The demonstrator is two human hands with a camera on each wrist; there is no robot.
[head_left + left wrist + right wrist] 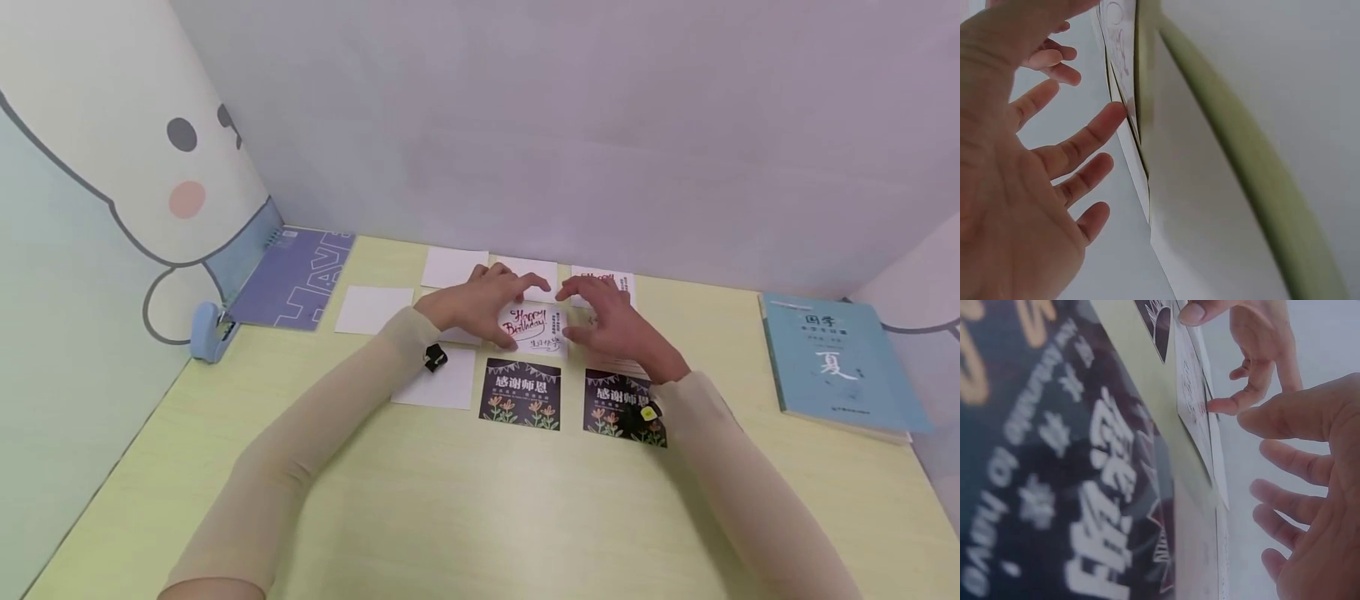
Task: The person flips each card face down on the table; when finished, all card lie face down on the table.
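Both hands hover over cards laid in rows on the table, fingers spread and curved. My left hand point(480, 307) is at the left of a "Happy Birthday" card point(534, 330), its thumb by the card's lower left edge; in the left wrist view its fingers point(1088, 140) pinch nothing. Opposite, my right hand point(611, 321) stands at the card's right side, above another card it mostly hides. The right wrist view shows its fingers point(1288, 506) apart and holding nothing. Nearer me lie two dark cards with flowers, one left point(520, 395) and one right point(618, 407).
White blank-faced cards lie behind and left of the hands, such as a back-row card point(453, 267) and a left one point(373, 310). Another birthday card point(602, 275) is at the back right. A purple notebook point(296, 279), blue stapler-like object point(206, 333) and blue book point(836, 358) flank them.
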